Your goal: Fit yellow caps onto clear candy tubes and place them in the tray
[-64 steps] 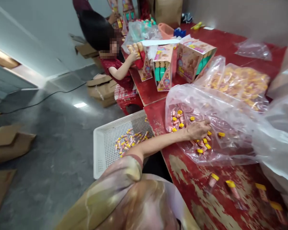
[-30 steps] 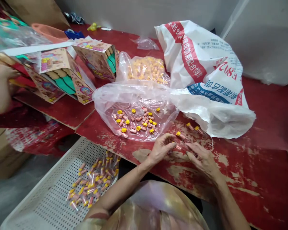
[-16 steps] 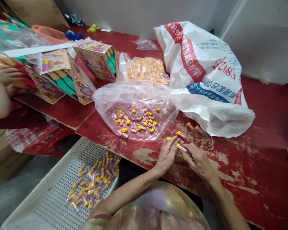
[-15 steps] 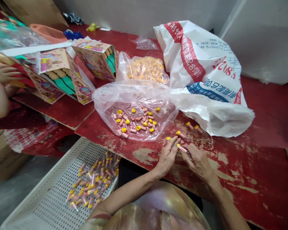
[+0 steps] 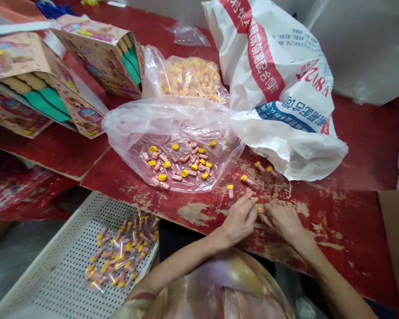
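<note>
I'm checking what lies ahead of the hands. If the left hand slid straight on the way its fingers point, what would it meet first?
Almost at once the right hand: the left hand points toward it, fingertips nearly touching around a small yellow-capped tube.

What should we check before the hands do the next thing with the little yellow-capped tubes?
1. Both hands, left hand and right hand, meet over one small tube: ok.
2. Cap on that tube: cannot tell, fingers hide it.
3. Loose tubes nearby on the red table: ok.
4. Clear bag lies open with parts inside: ok.
5. White tray holds finished packets, room left: ok.
</note>
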A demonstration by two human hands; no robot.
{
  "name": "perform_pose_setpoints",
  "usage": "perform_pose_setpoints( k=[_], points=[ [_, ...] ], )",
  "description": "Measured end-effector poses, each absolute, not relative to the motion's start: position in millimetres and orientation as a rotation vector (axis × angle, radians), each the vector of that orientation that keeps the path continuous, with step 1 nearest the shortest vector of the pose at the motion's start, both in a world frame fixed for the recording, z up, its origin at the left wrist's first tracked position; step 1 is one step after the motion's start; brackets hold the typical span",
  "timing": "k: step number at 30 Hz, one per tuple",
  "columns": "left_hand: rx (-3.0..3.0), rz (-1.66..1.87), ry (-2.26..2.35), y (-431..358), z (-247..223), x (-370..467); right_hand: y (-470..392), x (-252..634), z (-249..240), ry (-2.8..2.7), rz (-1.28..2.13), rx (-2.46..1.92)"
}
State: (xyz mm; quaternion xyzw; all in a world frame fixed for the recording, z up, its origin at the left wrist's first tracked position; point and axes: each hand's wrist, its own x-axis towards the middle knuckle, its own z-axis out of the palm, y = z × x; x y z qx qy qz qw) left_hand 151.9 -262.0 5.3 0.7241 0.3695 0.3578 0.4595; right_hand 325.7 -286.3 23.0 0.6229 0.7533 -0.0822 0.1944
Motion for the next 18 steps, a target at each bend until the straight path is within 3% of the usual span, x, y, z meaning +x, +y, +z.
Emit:
perform_pose_setpoints(
  k=[6, 18],
  points=[
    [1.987, 1.139, 1.177, -225.2, -7.1, 124.7, -276.5, 316.1, 17.9, 2.055, -0.281, 1.574],
    [2.5, 0.687, 0.901, -217.6, -36.7, 113.7, -274.6, 315.4, 16.9, 2.139, -0.329, 1.613]
  ],
)
